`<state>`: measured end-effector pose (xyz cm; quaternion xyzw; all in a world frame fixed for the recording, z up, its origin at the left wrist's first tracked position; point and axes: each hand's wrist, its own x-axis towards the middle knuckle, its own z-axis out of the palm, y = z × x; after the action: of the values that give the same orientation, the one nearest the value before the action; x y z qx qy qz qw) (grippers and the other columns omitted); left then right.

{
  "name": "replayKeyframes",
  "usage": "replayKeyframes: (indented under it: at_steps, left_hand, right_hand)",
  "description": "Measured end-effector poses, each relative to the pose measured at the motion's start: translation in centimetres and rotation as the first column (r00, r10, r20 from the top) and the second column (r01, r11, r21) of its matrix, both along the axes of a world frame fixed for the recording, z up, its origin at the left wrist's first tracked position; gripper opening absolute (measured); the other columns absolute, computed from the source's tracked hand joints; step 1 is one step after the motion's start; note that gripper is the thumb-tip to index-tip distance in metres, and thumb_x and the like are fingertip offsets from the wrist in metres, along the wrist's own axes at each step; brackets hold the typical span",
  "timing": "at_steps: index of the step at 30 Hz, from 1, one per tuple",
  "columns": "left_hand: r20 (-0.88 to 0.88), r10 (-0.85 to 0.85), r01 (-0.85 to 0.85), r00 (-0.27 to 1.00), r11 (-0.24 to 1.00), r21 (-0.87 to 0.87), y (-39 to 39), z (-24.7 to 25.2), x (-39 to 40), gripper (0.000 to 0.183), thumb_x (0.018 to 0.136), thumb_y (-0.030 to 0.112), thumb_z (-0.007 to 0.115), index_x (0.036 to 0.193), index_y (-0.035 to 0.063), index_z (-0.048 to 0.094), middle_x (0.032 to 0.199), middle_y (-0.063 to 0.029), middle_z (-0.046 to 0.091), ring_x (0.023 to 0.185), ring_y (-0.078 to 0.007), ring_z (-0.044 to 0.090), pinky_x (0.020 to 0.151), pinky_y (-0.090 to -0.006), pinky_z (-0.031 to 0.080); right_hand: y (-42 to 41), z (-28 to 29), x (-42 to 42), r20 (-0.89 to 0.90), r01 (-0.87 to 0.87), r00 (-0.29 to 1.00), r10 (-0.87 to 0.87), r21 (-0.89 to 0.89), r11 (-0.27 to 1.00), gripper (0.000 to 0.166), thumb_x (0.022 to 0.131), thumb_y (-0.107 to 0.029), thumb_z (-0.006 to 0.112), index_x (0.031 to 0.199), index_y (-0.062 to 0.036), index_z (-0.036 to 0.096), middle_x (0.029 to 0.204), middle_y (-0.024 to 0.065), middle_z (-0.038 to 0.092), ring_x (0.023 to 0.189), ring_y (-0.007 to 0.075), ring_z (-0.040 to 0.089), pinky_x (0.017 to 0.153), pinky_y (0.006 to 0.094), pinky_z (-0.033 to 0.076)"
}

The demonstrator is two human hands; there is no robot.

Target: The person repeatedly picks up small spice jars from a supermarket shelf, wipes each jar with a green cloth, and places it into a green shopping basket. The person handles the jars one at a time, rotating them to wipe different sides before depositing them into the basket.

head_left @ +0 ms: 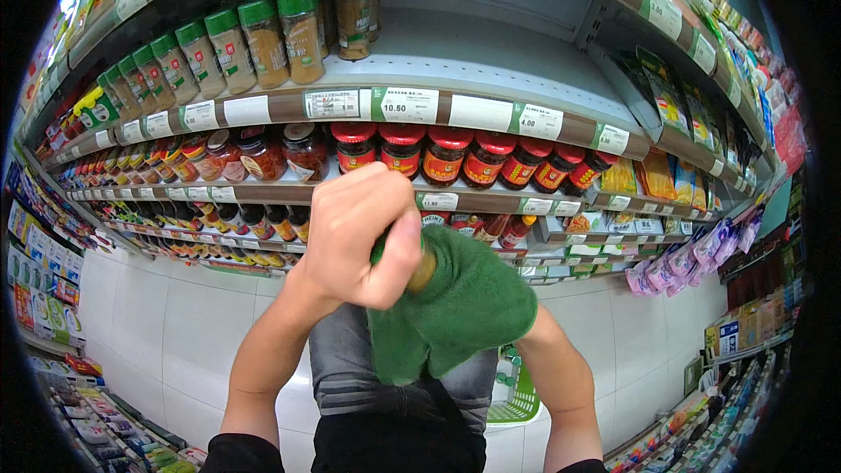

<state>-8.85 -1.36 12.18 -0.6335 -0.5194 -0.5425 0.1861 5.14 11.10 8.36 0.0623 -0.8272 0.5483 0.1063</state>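
Note:
My left hand (pixel 364 236) is closed around the capped end of a small spice bottle (pixel 423 274), in front of the shelves. Green shows behind the fingers, and a narrow yellowish-brown strip of the bottle is visible beside the thumb. A green cloth (pixel 470 305) wraps the rest of it and hangs down over my lap. My right hand is under this cloth, pressing it around the bottle; only the wrist (pixel 540 328) and forearm come out on the right. The cloth hides the right fingers.
Green-capped spice bottles (pixel 227 49) line the upper shelf (pixel 473 72) at left. Below stand red-lidded sauce jars (pixel 442 161) and other jars. A green plastic basket (pixel 516 412) holding bottles is on the tiled floor beside my legs. Purple packets (pixel 696 256) hang at right.

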Motion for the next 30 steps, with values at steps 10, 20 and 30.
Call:
replayKeyframes:
  at_steps: [10,20,30]
  left_hand:
    - [0.964,-0.004,-0.096,0.266,0.995,0.031,2.5,-5.3,3.4,0.032,0.091,0.025,0.042,0.069,0.0029,0.049,0.073,-0.0059,0.049,0.068,-0.0151,0.046,0.066,-0.0286,0.037]
    - [0.934,-0.204,0.137,-0.294,0.958,0.252,2.3,-5.2,4.2,0.028,0.088,0.025,0.047,0.073,0.0024,0.051,0.081,-0.0061,0.048,0.078,-0.0153,0.048,0.075,-0.0277,0.038]
    - [0.984,-0.147,-0.017,0.101,0.989,0.149,2.3,-6.0,3.6,0.033,0.091,0.027,0.043,0.071,0.0016,0.05,0.076,-0.0066,0.048,0.071,-0.0143,0.046,0.069,-0.027,0.037]
  right_hand:
    - [-1.4,-2.0,-0.5,-0.593,0.624,0.704,-0.391,0.252,0.74,0.033,0.067,-0.019,0.078,0.096,-0.0087,0.066,0.089,0.011,0.062,0.079,0.0304,0.06,0.068,0.0421,0.047]
    - [-0.7,-2.1,0.7,-0.483,0.318,0.847,-0.221,0.128,0.939,0.057,0.067,-0.024,0.079,0.116,-0.0002,0.061,0.117,0.0152,0.059,0.107,0.0355,0.057,0.097,0.0447,0.042]
    - [-1.4,-3.1,1.7,-0.285,0.114,0.935,-0.212,-0.325,0.939,0.058,0.083,-0.011,0.073,0.133,0.0073,0.048,0.134,0.0147,0.054,0.121,0.0211,0.051,0.103,0.0346,0.04]
